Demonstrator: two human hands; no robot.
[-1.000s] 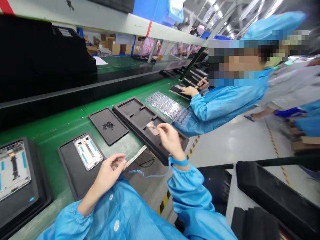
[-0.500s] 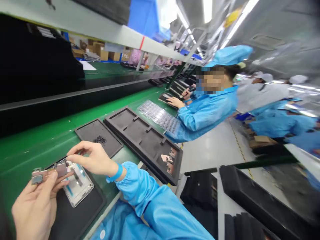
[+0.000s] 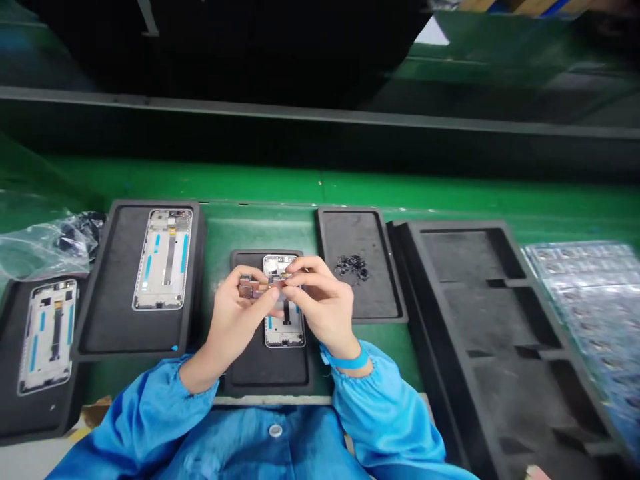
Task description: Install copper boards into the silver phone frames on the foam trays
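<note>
Both hands meet over a phone frame (image 3: 285, 327) that lies in a small black tray (image 3: 270, 367) in front of me. My left hand (image 3: 237, 313) pinches a small brownish circuit part (image 3: 253, 288) from the left. My right hand (image 3: 320, 303) grips the same part's right end with fingertips. The part hovers just above the frame's upper half. A blue wrist strap (image 3: 347, 361) circles my right wrist.
Two more phone frames sit in black trays at left (image 3: 163, 267) (image 3: 47, 333). A flat tray with a heap of small black screws (image 3: 351, 267) lies to the right, then a long compartmented black tray (image 3: 500, 333) and a clear blister sheet (image 3: 590, 293). A plastic bag (image 3: 45, 240) lies far left.
The view swung from the co-worker on the right down onto my own tray. My right hand left the long tray and joined my left hand on the small part above the phone frame.
</note>
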